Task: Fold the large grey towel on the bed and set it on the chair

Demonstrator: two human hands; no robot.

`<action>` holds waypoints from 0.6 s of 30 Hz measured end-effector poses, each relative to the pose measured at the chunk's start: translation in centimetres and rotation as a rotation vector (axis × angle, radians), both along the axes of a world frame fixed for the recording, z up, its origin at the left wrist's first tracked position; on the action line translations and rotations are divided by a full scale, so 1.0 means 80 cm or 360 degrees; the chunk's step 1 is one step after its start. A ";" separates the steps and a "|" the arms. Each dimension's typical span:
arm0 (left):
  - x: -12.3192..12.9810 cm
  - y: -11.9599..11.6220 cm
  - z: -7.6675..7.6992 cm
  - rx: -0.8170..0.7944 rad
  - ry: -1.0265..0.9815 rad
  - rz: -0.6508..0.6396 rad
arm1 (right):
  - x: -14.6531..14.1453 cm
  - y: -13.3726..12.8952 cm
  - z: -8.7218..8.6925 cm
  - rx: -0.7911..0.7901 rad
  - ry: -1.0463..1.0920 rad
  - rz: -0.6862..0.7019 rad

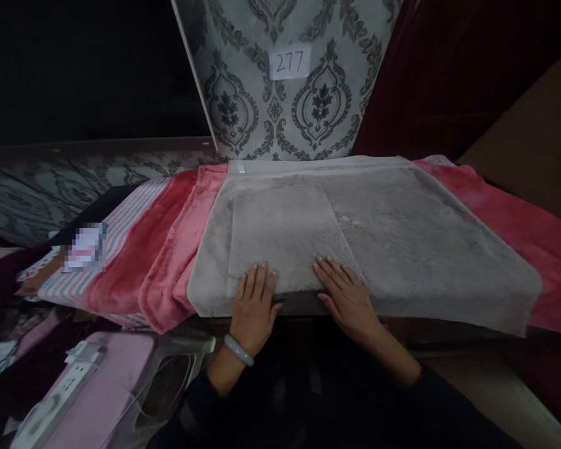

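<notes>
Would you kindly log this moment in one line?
left hand: palm-down on grey cloth | right hand: palm-down on cloth | bracelet: left wrist

A label (290,62) reading 277 is on patterned wallpaper (275,128) beside a dark screen (88,68); a power strip (58,402) lies on a pink stool (124,365).

A mat (416,243) lies over a blanket (182,249) showing left and right. On the mat's left half lies a cloth piece (283,231), the left hand (255,305) on its near left corner, the right hand (350,302) on its near right. A wall (320,106) stands behind, a screen (84,62) far left; near left, a power strip (75,375) lies on a stool (121,362).
</notes>
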State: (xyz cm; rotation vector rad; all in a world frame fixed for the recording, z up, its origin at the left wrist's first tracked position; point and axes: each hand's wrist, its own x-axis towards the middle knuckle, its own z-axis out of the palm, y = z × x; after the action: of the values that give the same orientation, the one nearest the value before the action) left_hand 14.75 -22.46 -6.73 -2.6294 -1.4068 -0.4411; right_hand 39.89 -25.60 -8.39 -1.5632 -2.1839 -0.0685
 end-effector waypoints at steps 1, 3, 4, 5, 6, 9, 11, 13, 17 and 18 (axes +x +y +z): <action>-0.009 -0.001 0.002 -0.0012 -0.0048 -0.0004 | 0.004 -0.005 0.002 -0.0018 0.0049 0.0009; -0.024 0.001 0.009 -0.0031 -0.0173 -0.0016 | 0.011 -0.011 0.013 -0.0049 0.0168 0.0021; -0.029 0.005 0.016 -0.0033 -0.0242 -0.0014 | 0.013 -0.010 0.022 -0.0047 0.0220 0.0020; -0.031 0.010 0.024 -0.0028 -0.0304 -0.0006 | 0.012 -0.006 0.032 -0.0028 0.0252 0.0011; -0.031 0.017 0.033 -0.0024 -0.0345 0.0006 | 0.010 0.001 0.042 -0.0002 0.0255 0.0005; -0.014 0.045 0.058 -0.0025 -0.0308 0.0010 | -0.012 0.035 0.068 0.0033 0.0111 0.0063; 0.002 0.065 0.065 -0.0059 -0.0184 0.0018 | -0.032 0.061 0.073 -0.0022 -0.0016 0.0134; 0.012 0.080 0.060 -0.0113 -0.0040 0.0062 | -0.049 0.081 0.067 -0.0109 -0.0117 0.0193; 0.013 0.091 0.036 -0.0161 0.0137 0.0126 | -0.061 0.090 0.039 -0.0184 -0.0213 0.0241; 0.012 0.091 0.032 -0.0155 0.0147 0.0130 | -0.060 0.088 0.034 -0.0170 -0.0218 0.0237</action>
State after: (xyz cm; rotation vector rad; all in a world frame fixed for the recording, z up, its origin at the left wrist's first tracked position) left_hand 15.70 -15.19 -4.19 -2.6174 -1.5365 -0.2439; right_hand 35.05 -18.57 -5.68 -1.4856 -2.4411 -0.0129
